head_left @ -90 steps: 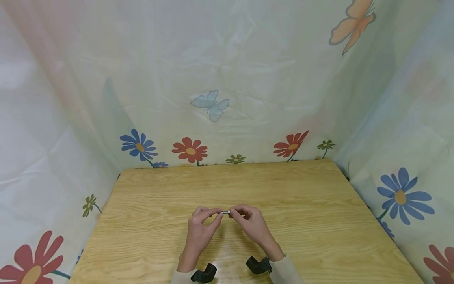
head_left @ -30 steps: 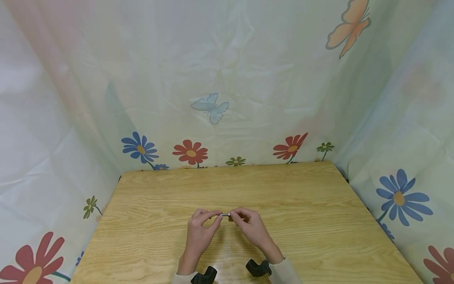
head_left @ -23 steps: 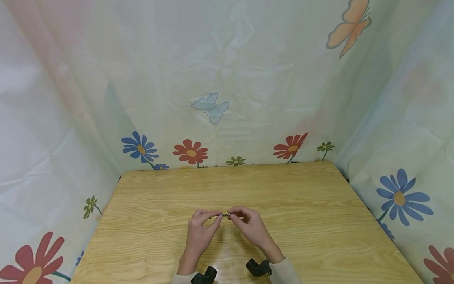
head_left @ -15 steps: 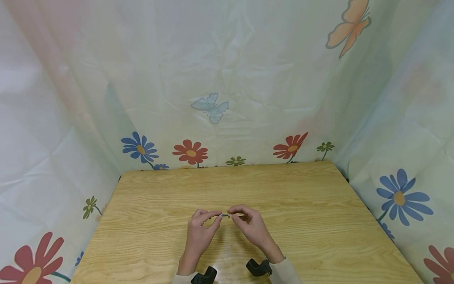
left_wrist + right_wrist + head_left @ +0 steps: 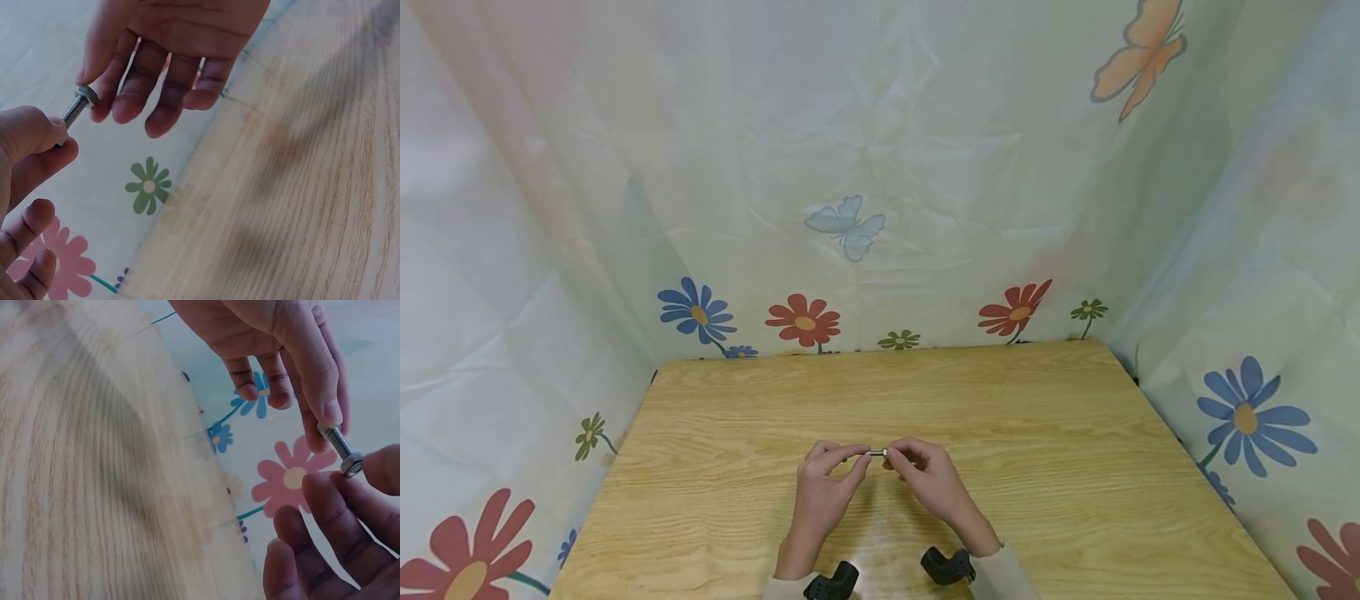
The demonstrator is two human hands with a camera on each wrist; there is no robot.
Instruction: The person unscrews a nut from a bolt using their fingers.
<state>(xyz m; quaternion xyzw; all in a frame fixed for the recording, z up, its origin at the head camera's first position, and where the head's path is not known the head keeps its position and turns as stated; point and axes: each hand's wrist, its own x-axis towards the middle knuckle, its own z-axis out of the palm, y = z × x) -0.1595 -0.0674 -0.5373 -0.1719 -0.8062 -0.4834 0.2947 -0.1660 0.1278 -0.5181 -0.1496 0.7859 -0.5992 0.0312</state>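
Observation:
Just above the table, a small metal bolt (image 5: 876,453) lies level between the two hands. My left hand (image 5: 826,496) pinches its head end with thumb and index finger, which partly cover the head. The right wrist view shows bare thread (image 5: 342,445) running to a hex nut (image 5: 352,464) at the far end. On that nut the thumb and index finger of my right hand (image 5: 936,483) close from two sides. In the left wrist view the other right fingers (image 5: 164,115) hang loosely bent below it.
A wood-grain table (image 5: 737,400) spreads under both hands. Pale curtains (image 5: 925,125) printed with flowers and butterflies rise behind it and at both sides. Black wrist mounts (image 5: 946,565) sit at the sleeve cuffs.
My right thumb and fingers have shifted repeatedly around the nut, standing parted half a second ago and now closed on it. My left hand has held the bolt nearly still.

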